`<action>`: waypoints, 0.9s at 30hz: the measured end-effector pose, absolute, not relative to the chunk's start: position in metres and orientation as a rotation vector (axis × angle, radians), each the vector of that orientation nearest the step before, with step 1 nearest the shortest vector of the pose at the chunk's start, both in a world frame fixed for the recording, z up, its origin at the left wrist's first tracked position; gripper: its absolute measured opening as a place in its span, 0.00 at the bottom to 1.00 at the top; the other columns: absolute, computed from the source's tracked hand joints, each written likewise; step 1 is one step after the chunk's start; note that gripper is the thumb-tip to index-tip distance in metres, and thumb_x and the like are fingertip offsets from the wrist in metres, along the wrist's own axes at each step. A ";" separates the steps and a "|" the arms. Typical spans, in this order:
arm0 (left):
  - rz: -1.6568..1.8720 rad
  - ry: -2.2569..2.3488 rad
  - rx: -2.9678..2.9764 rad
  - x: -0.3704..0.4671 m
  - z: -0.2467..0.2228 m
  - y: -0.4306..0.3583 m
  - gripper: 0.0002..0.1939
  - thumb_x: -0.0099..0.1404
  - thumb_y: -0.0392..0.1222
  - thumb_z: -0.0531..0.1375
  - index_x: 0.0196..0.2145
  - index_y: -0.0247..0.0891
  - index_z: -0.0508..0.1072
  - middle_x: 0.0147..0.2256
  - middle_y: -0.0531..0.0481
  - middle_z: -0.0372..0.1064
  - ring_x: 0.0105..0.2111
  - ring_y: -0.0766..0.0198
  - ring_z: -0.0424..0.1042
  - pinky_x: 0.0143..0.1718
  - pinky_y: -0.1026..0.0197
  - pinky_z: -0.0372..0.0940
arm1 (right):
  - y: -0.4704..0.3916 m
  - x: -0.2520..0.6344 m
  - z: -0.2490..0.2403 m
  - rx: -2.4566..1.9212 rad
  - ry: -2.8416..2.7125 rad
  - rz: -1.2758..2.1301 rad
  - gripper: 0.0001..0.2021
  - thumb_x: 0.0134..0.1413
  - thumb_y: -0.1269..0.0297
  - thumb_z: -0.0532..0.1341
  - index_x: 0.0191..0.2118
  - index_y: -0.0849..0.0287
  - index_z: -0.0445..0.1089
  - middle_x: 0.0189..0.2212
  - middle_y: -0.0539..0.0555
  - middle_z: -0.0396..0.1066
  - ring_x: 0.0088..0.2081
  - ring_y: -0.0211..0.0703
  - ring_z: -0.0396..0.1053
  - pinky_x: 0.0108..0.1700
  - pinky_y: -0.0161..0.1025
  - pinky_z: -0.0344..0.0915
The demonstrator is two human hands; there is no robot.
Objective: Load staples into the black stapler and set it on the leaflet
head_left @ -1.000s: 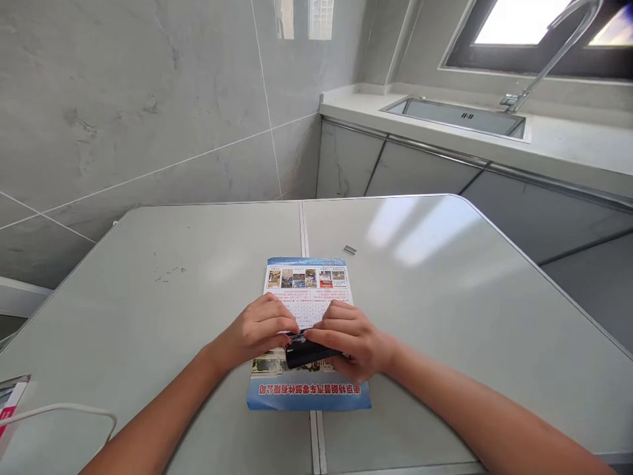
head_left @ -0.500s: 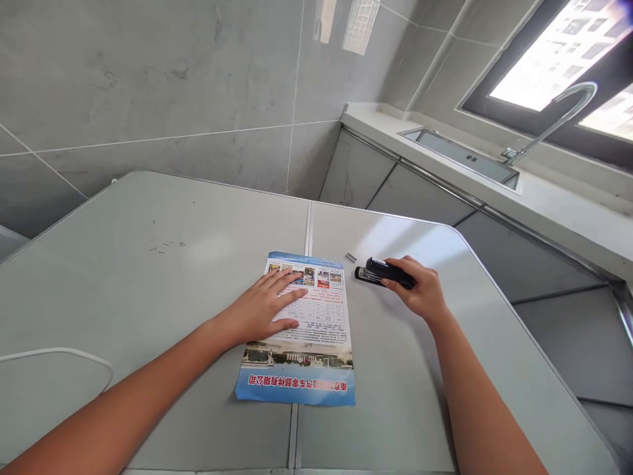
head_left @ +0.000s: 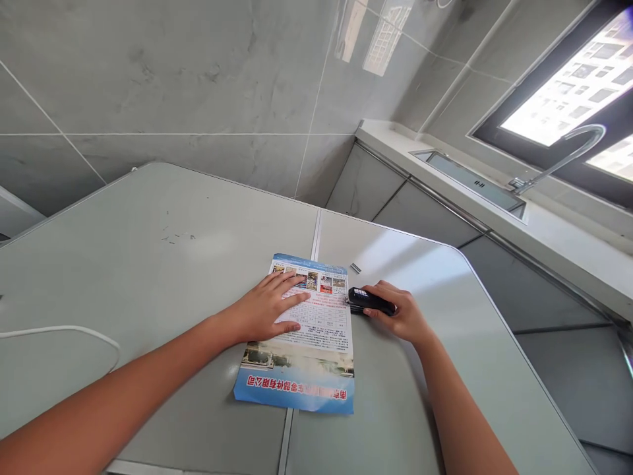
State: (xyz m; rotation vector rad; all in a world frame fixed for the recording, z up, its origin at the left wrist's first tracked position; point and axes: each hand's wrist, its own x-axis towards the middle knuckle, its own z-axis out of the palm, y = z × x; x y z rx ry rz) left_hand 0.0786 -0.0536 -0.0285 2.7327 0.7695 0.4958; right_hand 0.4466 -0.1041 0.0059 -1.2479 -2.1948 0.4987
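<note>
A printed leaflet (head_left: 301, 359) with blue ends lies on the table, its large red characters upside down to me. My left hand (head_left: 271, 307) rests flat on its upper left part, fingers spread. In my right hand (head_left: 400, 313) is a black stapler (head_left: 368, 300), gripped from the right. Its front end sits over the leaflet's right edge, and the sheet's edge seems to be between its jaws. Just beyond the stapler, a small strip of staples (head_left: 355, 268) lies on the table. The stapler's lower arm is mostly hidden.
The pale folding table (head_left: 208, 409) has a metal seam down its middle. Several loose staples (head_left: 178, 236) are scattered at the far left. A white cable (head_left: 64, 328) curves in from the left edge. Behind to the right stand a counter with a sink (head_left: 475, 185) and a tap (head_left: 564, 155).
My right hand has brought the stapler left and nearer to me, from beside the leaflet onto its right edge. My left hand stays on the sheet. The head view has tilted slightly.
</note>
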 end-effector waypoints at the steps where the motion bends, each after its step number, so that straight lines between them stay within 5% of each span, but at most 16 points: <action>1: 0.482 0.766 2.739 0.079 -0.028 -0.054 0.32 0.69 0.59 0.63 0.67 0.48 0.67 0.71 0.41 0.55 0.72 0.40 0.52 0.71 0.35 0.51 | -0.104 0.446 0.005 -1.259 -2.189 0.480 0.16 0.65 0.55 0.66 0.54 0.56 0.75 0.35 0.56 0.75 0.34 0.45 0.70 0.32 0.40 0.69; 11: 0.484 0.759 2.718 0.080 -0.021 -0.055 0.31 0.67 0.56 0.66 0.65 0.49 0.70 0.70 0.42 0.57 0.70 0.40 0.55 0.70 0.35 0.50 | -0.103 0.424 0.005 -1.277 -2.182 0.480 0.21 0.68 0.59 0.63 0.64 0.53 0.69 0.44 0.56 0.77 0.41 0.47 0.71 0.42 0.46 0.71; 27: 0.331 0.786 2.768 0.082 -0.014 -0.057 0.33 0.69 0.65 0.60 0.66 0.50 0.68 0.71 0.41 0.55 0.69 0.39 0.54 0.67 0.36 0.50 | -0.108 0.397 0.006 -1.478 -2.255 0.292 0.19 0.74 0.59 0.55 0.65 0.49 0.68 0.49 0.55 0.77 0.46 0.51 0.69 0.50 0.51 0.64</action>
